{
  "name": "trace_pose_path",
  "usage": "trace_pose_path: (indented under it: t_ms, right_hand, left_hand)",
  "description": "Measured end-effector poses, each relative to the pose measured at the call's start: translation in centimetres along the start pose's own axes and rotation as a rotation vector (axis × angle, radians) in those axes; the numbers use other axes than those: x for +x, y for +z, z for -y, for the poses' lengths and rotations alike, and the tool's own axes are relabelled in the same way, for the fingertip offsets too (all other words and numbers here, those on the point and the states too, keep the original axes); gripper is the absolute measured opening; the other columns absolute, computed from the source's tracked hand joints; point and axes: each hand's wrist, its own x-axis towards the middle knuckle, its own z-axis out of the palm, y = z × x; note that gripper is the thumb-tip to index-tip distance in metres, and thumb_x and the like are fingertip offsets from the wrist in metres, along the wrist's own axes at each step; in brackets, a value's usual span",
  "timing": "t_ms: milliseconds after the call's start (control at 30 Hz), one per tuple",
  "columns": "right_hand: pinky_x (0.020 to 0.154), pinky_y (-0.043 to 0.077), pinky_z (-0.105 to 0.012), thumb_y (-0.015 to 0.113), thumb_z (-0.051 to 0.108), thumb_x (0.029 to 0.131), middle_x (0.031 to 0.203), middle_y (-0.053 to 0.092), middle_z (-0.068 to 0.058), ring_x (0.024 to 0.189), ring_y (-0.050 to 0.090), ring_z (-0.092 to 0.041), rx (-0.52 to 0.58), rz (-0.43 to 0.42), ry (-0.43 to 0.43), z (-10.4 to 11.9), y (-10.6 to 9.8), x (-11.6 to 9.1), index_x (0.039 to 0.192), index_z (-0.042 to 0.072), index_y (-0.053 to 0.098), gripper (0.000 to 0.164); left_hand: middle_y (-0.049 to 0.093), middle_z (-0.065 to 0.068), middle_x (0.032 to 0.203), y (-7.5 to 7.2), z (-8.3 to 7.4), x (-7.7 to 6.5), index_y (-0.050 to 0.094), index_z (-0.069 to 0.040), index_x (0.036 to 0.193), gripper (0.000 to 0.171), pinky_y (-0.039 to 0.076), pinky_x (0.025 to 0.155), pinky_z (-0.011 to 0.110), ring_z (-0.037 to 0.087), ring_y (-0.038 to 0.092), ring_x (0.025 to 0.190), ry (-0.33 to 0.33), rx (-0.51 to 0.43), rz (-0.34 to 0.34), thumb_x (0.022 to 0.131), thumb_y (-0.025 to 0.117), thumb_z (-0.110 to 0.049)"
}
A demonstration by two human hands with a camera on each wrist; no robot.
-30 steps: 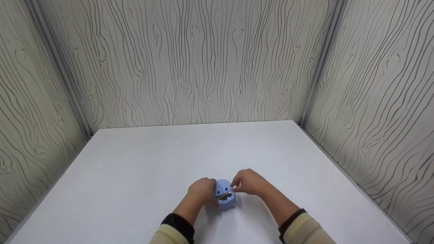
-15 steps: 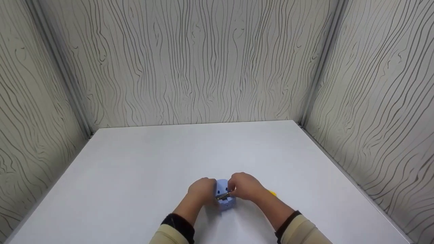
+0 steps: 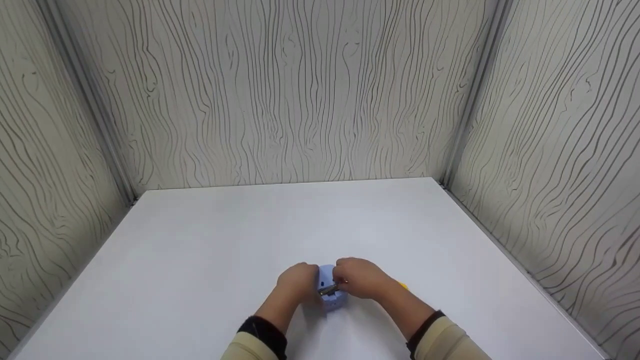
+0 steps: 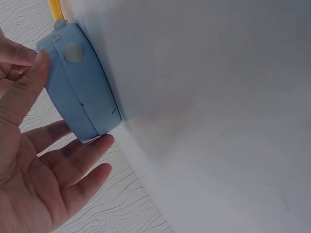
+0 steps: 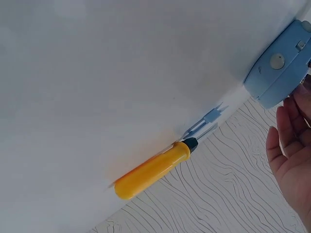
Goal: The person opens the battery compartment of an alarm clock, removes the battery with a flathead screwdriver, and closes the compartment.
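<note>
At my left, a dark, fuzzy-looking cuff (image 3: 262, 332) shows below my left hand (image 3: 299, 280), which is half curled, thumb against the blue box (image 4: 80, 85) and some fingertips at its end. So I have hold of the box, near the front and middle of the white table (image 3: 225, 240). My grip is mostly fingertips; if I loosen it while the other hand pushes, the box could twist or skid, as the tabletop looks smooth.

The box has rounded corners, smooth and matt like hard plastic, with a seam and a pale round disc (image 4: 74, 53) on its side. A dull metal strip (image 3: 328, 290), perhaps a battery, lies across its upper face. Prying at one end could make it spring out, or a slipping fingertip could scrape the edge.

My right hand (image 3: 364, 277) is bent over the strip's right end, finger and thumb drawn close; I can't tell whether they pinch it or only touch it.

Farther right, near the box, lies a small pronged blue piece (image 5: 212, 115), thin and seemingly plastic; a careless sweep could lose or snap it. Beside it is the screwdriver (image 5: 154, 171), with a glossy, rounded yellow handle and a slim shaft; my forearm is near enough to set it rolling.
</note>
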Motion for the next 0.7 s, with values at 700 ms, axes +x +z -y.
trace_pose_path:
  t_ms: [700]
  right_hand:
    - [0.079,0.057,-0.033,0.070,0.006,0.098,0.089,0.070,0.000,0.081,0.059,-0.011,0.129,0.027,0.014,-1.1,-1.2,-0.5,0.097,0.011,0.073,0.005]
  left_hand:
    - [0.072,0.010,0.100,0.1,0.1,0.2,0.072,-0.002,0.118,0.052,0.060,0.099,0.045,0.026,0.068,0.097,-0.009,-0.033,0.021,0.074,0.095,-0.020]
